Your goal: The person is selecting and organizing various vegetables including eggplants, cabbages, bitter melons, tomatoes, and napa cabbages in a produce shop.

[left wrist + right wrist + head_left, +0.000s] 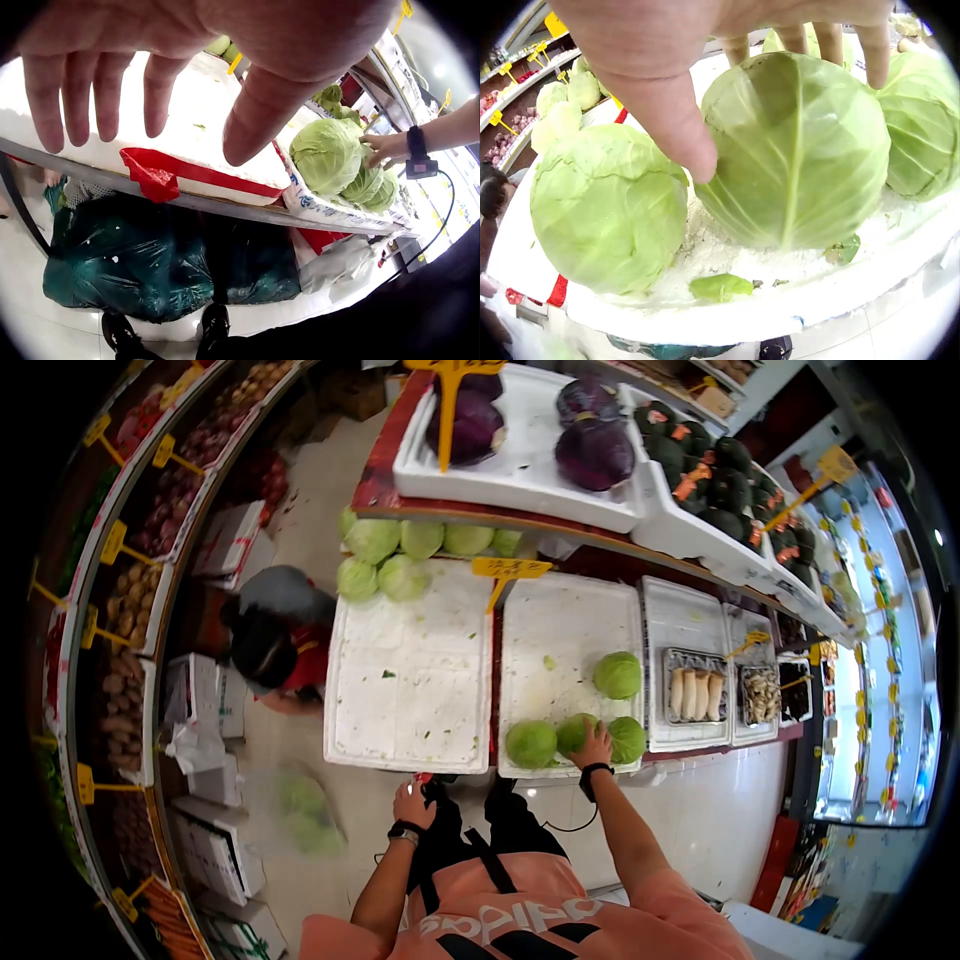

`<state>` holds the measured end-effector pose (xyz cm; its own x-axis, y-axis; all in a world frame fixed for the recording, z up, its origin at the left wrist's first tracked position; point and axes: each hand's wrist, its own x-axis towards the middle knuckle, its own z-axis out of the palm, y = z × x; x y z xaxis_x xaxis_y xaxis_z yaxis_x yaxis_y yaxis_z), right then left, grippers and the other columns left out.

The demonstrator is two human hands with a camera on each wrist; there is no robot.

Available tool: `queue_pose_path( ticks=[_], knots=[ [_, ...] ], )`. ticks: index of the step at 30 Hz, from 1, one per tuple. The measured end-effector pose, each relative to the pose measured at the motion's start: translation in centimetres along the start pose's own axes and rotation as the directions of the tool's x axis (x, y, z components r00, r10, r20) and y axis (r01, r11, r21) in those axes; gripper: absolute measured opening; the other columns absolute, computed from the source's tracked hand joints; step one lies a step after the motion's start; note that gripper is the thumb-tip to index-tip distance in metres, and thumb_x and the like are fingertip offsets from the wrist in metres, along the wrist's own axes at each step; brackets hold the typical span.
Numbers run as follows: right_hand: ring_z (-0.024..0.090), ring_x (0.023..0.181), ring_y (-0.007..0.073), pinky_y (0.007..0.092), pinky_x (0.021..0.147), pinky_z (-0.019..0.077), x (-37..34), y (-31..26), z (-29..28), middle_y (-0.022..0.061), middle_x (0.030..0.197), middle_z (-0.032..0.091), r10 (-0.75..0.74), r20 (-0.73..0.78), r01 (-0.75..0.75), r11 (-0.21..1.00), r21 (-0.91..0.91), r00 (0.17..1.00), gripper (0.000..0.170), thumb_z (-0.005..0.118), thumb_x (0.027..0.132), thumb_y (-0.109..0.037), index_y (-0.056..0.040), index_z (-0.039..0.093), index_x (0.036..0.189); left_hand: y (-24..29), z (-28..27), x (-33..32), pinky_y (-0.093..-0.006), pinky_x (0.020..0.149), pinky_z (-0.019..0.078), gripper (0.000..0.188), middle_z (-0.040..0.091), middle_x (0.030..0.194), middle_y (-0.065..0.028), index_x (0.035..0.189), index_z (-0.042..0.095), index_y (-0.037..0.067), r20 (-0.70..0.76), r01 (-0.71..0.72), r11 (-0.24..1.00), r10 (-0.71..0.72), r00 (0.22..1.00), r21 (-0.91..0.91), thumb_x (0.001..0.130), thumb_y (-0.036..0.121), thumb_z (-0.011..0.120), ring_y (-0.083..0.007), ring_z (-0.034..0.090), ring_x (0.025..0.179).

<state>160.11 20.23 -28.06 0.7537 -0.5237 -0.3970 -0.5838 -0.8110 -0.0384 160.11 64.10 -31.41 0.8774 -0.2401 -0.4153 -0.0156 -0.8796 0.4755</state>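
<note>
My right hand point(592, 746) grips a round green cabbage point(795, 150), thumb on its left side and fingers over its far side. This cabbage sits in the white foam tray point(570, 610) between a cabbage on the left point(531, 744) and another on the right point(627, 739). One more cabbage point(617, 675) lies farther back in the same tray. At the front edge of the neighbouring foam tray point(410, 660), my left hand point(415, 805) hangs with its fingers loosely extended and nothing in them. Leaf scraps are scattered over both trays.
More cabbages point(372, 540) are piled behind the left tray. Purple cabbages point(594, 455) stand on the shelf above. A person point(275, 630) crouches left of the stand, near a clear bag of cabbages point(308, 815). Dark green plastic sacks point(150, 255) lie beneath the stand.
</note>
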Motion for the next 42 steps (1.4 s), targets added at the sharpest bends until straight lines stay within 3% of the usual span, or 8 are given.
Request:
queue_pose_path(
  ticks=[5, 10, 17, 27, 31, 37, 40, 42],
  knots=[
    [0.028, 0.131, 0.0409, 0.0506, 0.102, 0.0377, -4.7, 1.8, 0.0, 0.0188, 0.147, 0.025, -0.087, -0.169, 0.109, 0.986, 0.126, 0.982, 0.100, 0.081, 0.064, -0.018, -0.0261, 0.025, 0.146, -0.7, -0.6, -0.2, -0.0442, 0.095, 0.0431, 0.050, 0.052, 0.119, -0.0181, 0.117, 0.054, 0.008, 0.035, 0.007, 0.996, -0.004, 0.999, -0.086, 0.074, 0.026, 0.072, -0.0371, 0.050, 0.111],
    [0.032, 0.127, 0.0423, 0.0490, 0.104, 0.0355, -6.9, 5.5, 0.5, 0.0212, 0.141, 0.032, -0.046, -0.219, 0.099, 0.966, 0.237, 0.975, 0.093, 0.080, 0.063, -0.016, -0.0196, 0.031, 0.142, -0.1, -1.6, 0.7, -0.0447, 0.093, 0.0447, 0.047, 0.055, 0.116, -0.0179, 0.116, 0.055, 0.009, 0.130, 0.049, 0.997, -0.041, 0.991, -0.061, 0.076, 0.027, 0.070, -0.0369, 0.053, 0.108],
    [0.036, 0.122, 0.0415, 0.0481, 0.101, 0.0364, -6.2, 10.7, -0.3, 0.0213, 0.135, 0.038, -0.056, -0.273, 0.122, 0.965, 0.230, 0.960, 0.079, 0.078, 0.065, -0.019, -0.0116, 0.040, 0.134, 3.6, -1.3, 1.5, -0.0425, 0.092, 0.0456, 0.043, 0.061, 0.111, -0.0187, 0.113, 0.058, 0.004, 0.177, -0.051, 0.998, 0.058, 0.982, -0.048, 0.078, 0.028, 0.068, -0.0350, 0.056, 0.105],
    [0.029, 0.131, 0.0417, 0.0532, 0.101, 0.0347, -1.5, 4.5, -2.0, 0.0203, 0.144, 0.028, -0.256, -0.052, 0.260, 0.963, 0.073, 0.965, 0.091, 0.081, 0.064, -0.030, -0.0212, 0.033, 0.141, 11.3, 1.8, 0.5, -0.0399, 0.083, 0.0496, 0.040, 0.066, 0.103, -0.0156, 0.111, 0.059, 0.004, 0.194, -0.100, 0.989, 0.121, 0.973, -0.113, 0.081, 0.029, 0.067, -0.0301, 0.063, 0.094],
    [0.023, 0.135, 0.0447, 0.0578, 0.101, 0.0326, 0.2, 2.9, -1.3, 0.0243, 0.152, 0.011, -0.193, 0.120, 0.213, 0.960, -0.181, 0.974, 0.103, 0.078, 0.072, -0.036, -0.0309, 0.011, 0.150, 12.4, 3.1, -0.1, -0.0366, 0.086, 0.0491, 0.039, 0.066, 0.103, -0.0165, 0.111, 0.059, 0.001, 0.248, -0.055, 0.986, 0.093, 0.964, -0.156, 0.083, 0.026, 0.066, -0.0280, 0.063, 0.099],
    [0.024, 0.133, 0.0477, 0.0597, 0.101, 0.0329, 1.5, 3.6, -1.6, 0.0238, 0.152, 0.011, -0.208, 0.198, 0.230, 0.969, -0.095, 0.958, 0.106, 0.082, 0.067, -0.038, -0.0333, 0.014, 0.148, 10.9, 4.4, -1.5, -0.0380, 0.085, 0.0494, 0.036, 0.066, 0.104, -0.0167, 0.109, 0.060, 0.002, 0.202, -0.017, 0.959, 0.077, 0.976, -0.281, 0.083, 0.026, 0.066, -0.0294, 0.064, 0.097],
    [0.025, 0.132, 0.0487, 0.0612, 0.100, 0.0343, 1.9, 4.3, -1.6, 0.0235, 0.152, 0.010, -0.307, 0.170, 0.330, 0.936, -0.127, 0.936, 0.107, 0.084, 0.064, -0.040, -0.0328, 0.017, 0.147, 10.6, 4.3, -2.4, -0.0373, 0.086, 0.0493, 0.037, 0.066, 0.105, -0.0167, 0.111, 0.059, 0.002, 0.217, 0.086, 0.988, -0.056, 0.975, -0.131, 0.083, 0.025, 0.066, -0.0289, 0.064, 0.099],
    [0.025, 0.132, 0.0490, 0.0619, 0.099, 0.0351, 2.0, 4.6, -1.6, 0.0227, 0.152, 0.012, -0.344, 0.173, 0.366, 0.923, -0.116, 0.923, 0.107, 0.084, 0.061, -0.042, -0.0335, 0.019, 0.146, 10.6, 4.4, -3.2, -0.0368, 0.087, 0.0494, 0.038, 0.066, 0.106, -0.0162, 0.110, 0.060, 0.002, 0.200, 0.130, 0.971, -0.090, 0.976, -0.199, 0.083, 0.026, 0.066, -0.0283, 0.064, 0.099]
  ],
)
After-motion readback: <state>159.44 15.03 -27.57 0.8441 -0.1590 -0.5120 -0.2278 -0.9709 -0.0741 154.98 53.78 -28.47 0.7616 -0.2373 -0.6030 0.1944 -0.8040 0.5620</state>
